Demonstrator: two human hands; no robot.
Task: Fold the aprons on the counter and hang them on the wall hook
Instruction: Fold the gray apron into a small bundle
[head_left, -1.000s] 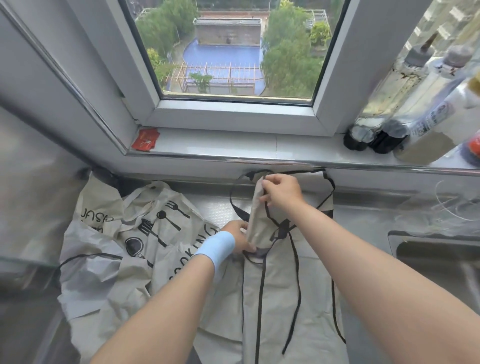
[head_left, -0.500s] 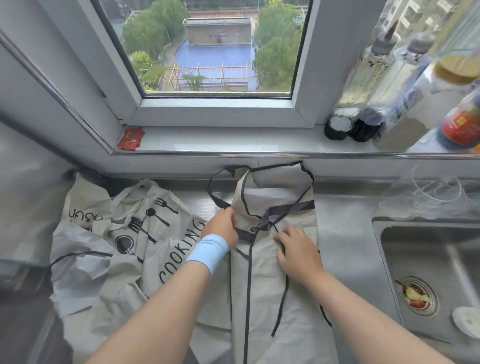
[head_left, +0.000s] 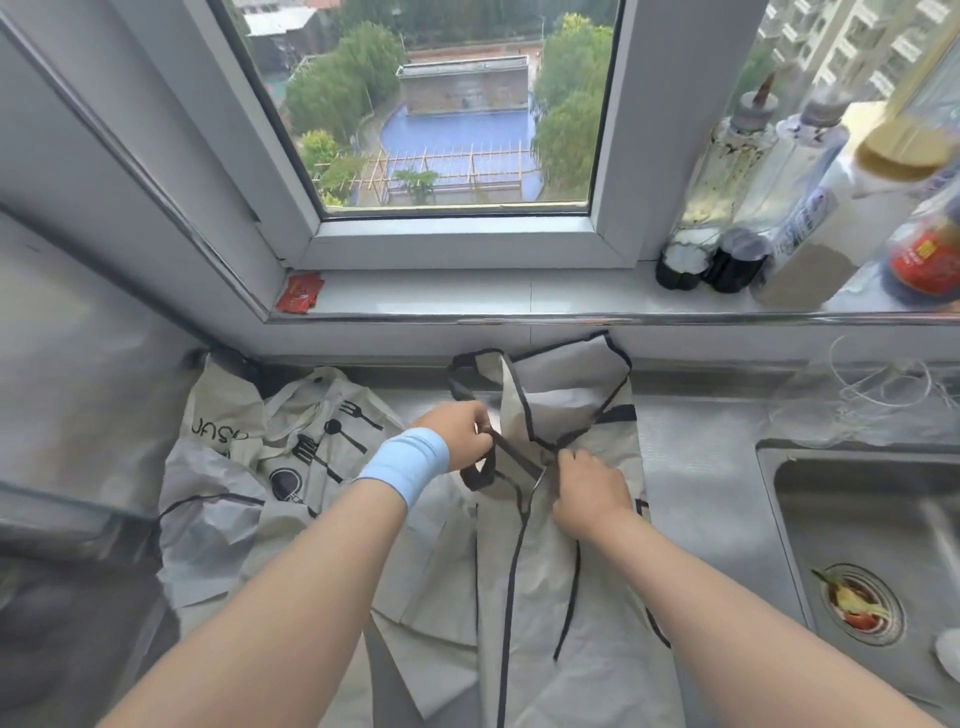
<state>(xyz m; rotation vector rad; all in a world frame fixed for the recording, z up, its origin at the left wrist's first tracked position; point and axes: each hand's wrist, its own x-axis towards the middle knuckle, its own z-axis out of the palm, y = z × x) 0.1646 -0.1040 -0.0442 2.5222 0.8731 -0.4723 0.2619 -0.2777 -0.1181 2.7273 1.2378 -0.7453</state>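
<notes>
Half a second ago the left hand (head_left: 457, 434) lay on the left edge of the folded apron (head_left: 561, 519); now, at centre frame, it pinches a dark strap (head_left: 511, 452) and draws it leftward. The right hand (head_left: 589, 491), earlier flat on the cloth, now grips the fabric at the strap junction.

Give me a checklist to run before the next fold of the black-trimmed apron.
1. Left hand pinching the dark strap: ok.
2. Right hand pressing the beige black-trimmed apron flat: ok.
3. Loose black tie tucked in: not ok, it trails across the cloth.
4. Printed beige apron folded: not ok, crumpled at left.
5. Apron clear of the steel sink: ok.
6. Wall hook in sight: cannot tell.
</notes>
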